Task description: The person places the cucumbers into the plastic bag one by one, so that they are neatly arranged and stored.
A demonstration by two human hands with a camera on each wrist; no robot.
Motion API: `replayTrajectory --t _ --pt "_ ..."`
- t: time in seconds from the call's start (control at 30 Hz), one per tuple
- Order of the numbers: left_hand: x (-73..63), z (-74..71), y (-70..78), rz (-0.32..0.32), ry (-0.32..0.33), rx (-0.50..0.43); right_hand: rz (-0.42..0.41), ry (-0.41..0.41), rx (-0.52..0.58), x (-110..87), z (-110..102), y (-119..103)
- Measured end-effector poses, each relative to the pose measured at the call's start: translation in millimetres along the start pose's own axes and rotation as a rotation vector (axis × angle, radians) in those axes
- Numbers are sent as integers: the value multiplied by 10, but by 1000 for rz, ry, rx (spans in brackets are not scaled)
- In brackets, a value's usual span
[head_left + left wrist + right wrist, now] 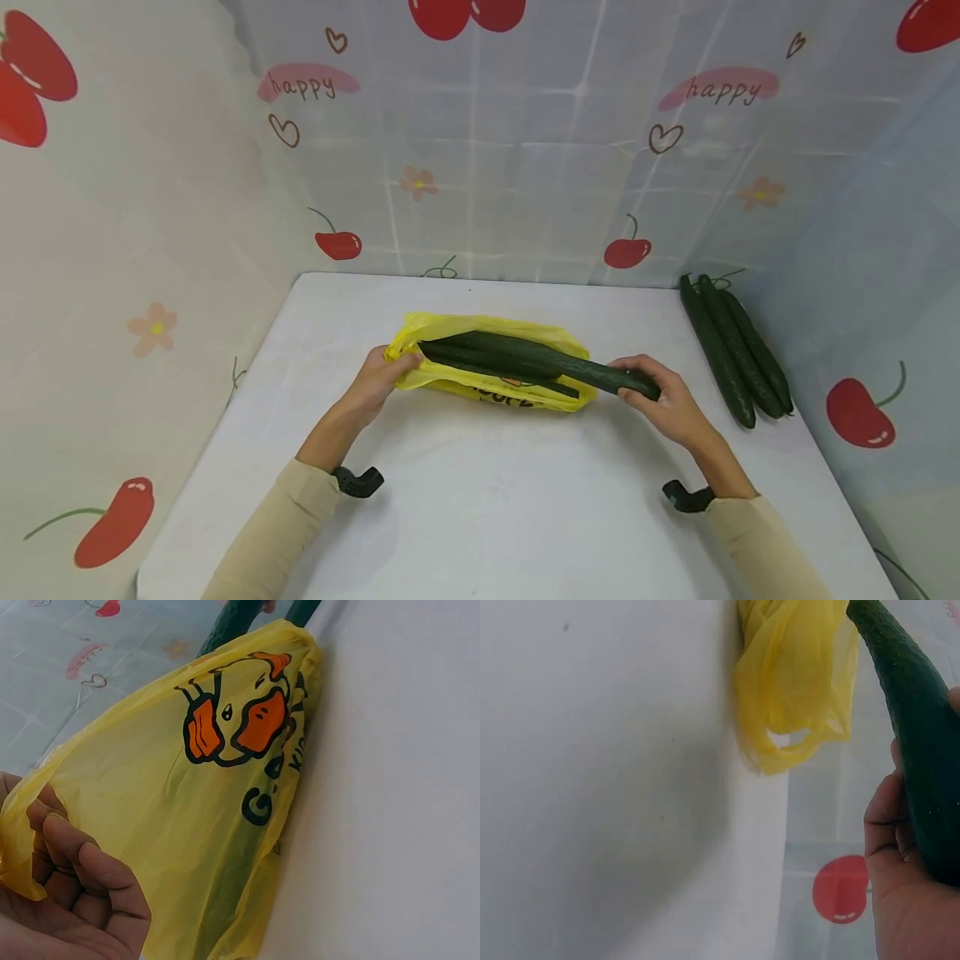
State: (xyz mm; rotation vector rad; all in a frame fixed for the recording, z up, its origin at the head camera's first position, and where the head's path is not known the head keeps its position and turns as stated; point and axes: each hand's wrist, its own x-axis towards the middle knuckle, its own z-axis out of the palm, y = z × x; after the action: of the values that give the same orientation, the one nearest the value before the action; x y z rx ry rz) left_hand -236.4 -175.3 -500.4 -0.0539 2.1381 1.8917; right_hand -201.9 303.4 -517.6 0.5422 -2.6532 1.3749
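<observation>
A yellow plastic bag [525, 327] with a cartoon duck print lies on its side mid-table, its opening spread toward me. My left hand [371, 385] pinches the bag's left edge; in the left wrist view the fingers [112, 874] curl by the thin plastic. Inside the opening lie dark green cucumbers [480, 360], partly overlapping. My right hand [666, 407] grips the right end of a long cucumber [600, 373], which slants over the bag's right side with its other end among those in the opening. The right wrist view shows this cucumber [919, 712] against the palm and fingers.
Three more cucumbers [731, 358] lie side by side along the right edge of the white table [480, 500]. Behind and beside the table hang pale sheets [510, 167] printed with cherries, hearts and flowers. A dark curved piece sits at each wrist.
</observation>
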Motion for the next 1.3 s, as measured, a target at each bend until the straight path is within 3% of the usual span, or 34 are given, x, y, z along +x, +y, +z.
replayTrajectory --t 0.3,0.73,1.03,1.3 --pt "-2 5 -12 2 1 -11 13 -56 -2 311 259 -34" --pt "10 -23 -53 -16 -2 -11 41 -148 27 725 635 -249" --pt "14 -63 -70 -13 -26 -9 71 -136 40 947 753 -357" --pt "2 -86 -60 -10 -39 2 105 -112 -28 1048 766 -304"
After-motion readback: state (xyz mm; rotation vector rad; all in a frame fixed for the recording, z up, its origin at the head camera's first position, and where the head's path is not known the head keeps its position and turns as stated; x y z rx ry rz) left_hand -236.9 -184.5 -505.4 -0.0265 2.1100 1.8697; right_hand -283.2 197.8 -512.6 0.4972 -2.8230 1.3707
